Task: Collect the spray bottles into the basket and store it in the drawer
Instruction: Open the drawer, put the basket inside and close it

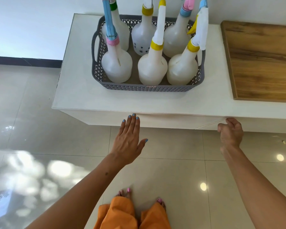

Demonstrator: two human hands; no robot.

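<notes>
While six spray bottles [116, 66] fill one basket [149, 88], left hand [128, 139] lies flat, right hand [230, 134] curls empty

six spray bottles [152, 70] stand in one grey lattice basket [149, 88] beyond the left hand [128, 139], three in the row nearer the hands and three in the row behind. three have yellow collars, two pink, one green. one wooden board [261, 61] lies beyond the right hand [230, 134]. one white cabinet top [82, 90] carries it all. two hands, two bare feet [128, 191].
</notes>
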